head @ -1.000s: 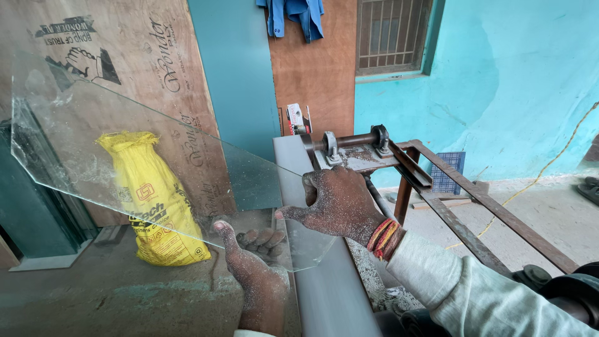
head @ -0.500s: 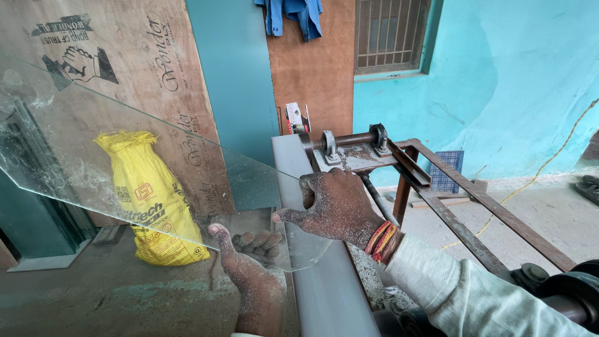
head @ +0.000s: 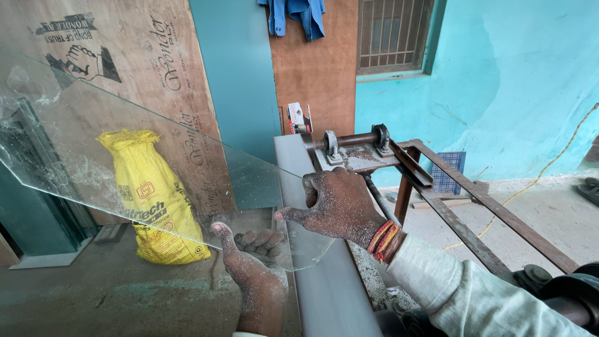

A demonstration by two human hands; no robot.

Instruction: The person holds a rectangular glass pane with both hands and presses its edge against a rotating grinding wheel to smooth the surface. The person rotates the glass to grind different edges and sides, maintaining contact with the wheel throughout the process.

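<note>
Glass sheet held tilted over the grey belt; left hand grips its lower edge from beneath, fingers showing through; right hand clamps the corner; yellow sack stands behind.

glass pane: left end cut off | left hand: fingers blurred behind glass

A turquoise wall is catching daylight, a barred window is sitting in brown plywood, and a concrete floor is spreading below.
</note>
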